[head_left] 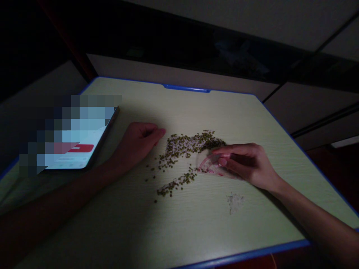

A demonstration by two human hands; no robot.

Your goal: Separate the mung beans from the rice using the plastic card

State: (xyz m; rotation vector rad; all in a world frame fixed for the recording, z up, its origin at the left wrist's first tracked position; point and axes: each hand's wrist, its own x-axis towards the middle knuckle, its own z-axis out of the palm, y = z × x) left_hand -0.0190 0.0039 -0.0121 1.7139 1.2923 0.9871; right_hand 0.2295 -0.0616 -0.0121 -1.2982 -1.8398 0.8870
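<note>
A loose spread of small green beans mixed with white grains lies on the pale table. My right hand is closed on a clear plastic scoop with a pink rim, tipped on its side with its mouth at the right end of the pile. My left hand rests on the table just left of the pile, fingers curled loosely and pointing at the beans, holding nothing. A narrower trail of beans runs down toward me.
A lit phone lies at the table's left side, close to my left forearm. A small patch of white grains sits apart near my right wrist. The table has a blue edge; its surroundings are dark.
</note>
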